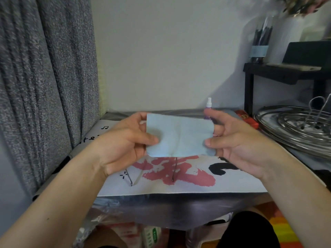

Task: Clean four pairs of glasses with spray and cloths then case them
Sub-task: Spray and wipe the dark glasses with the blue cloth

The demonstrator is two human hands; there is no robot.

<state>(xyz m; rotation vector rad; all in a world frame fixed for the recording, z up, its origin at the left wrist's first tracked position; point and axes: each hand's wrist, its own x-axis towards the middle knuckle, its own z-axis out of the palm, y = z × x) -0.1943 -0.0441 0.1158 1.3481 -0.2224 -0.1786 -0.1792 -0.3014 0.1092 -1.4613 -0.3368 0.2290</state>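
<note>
At frame centre, above the tabletop (pixel 232 183) with its white mat printed in red and black, a pale blue rectangular cleaning cloth (pixel 179 136) is stretched flat, long axis left to right, faintly creased. The left hand (pixel 123 140) pinches its left edge in a thumb-and-finger grip; the right hand (pixel 234 138) pinches its right edge. Thin metal glasses temples (pixel 174 169) hang below the cloth, pointing toward the viewer. A small purple spray bottle (pixel 208 105) stands upright behind.

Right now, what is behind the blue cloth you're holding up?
Behind the blue cloth, two thin temple arms of glasses stick out below its edge. The lenses and frame front are covered. The spray bottle stands farther back.
</note>
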